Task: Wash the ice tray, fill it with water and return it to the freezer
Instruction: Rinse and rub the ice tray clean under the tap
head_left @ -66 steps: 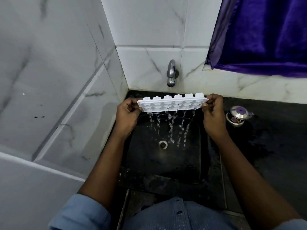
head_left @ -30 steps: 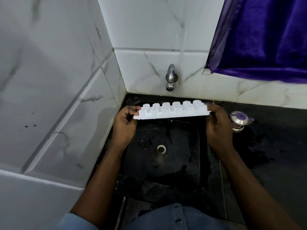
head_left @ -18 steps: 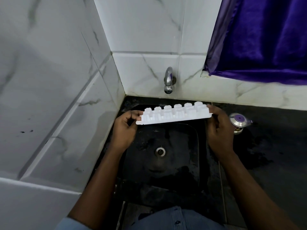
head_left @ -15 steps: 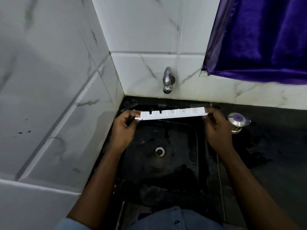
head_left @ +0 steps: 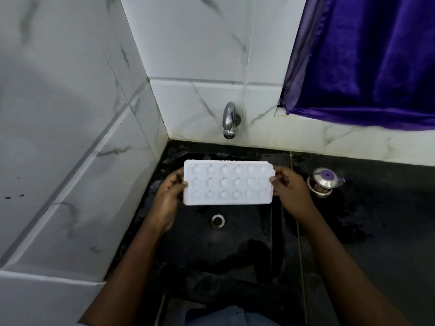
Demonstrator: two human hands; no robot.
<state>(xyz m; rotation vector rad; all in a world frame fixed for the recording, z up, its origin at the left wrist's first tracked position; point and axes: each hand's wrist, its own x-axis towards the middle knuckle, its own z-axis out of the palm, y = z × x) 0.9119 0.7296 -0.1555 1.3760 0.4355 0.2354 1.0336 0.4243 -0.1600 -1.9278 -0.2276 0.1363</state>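
- Tray [head_left: 227,184], white plastic, is being held flat between the two hands, cavities facing up toward the camera, three rows showing
- Left hand [head_left: 168,196] is grasping the tray's left short edge, thumb lying on the rim, fingers wrapping behind it
- Right hand [head_left: 292,191] is pinching the right short edge, thumb on top, fingers tucked below
- Both hands are hovering over the black sink [head_left: 211,260]; the tray is touching neither basin nor counter
- Drain [head_left: 218,220] is showing just below the tray's near edge, between the two wrists
- Tap [head_left: 229,121] is projecting from the tiled wall [head_left: 200,55] beyond the fingertips, past the tray's far edge
- Steel container [head_left: 323,184] with a purple lid is standing on the dark counter [head_left: 388,220], just outboard of the right hand, apart from it
- Purple curtain [head_left: 364,62] is hanging above and beyond the right hand
- Whether the cavities are holding water cannot be told
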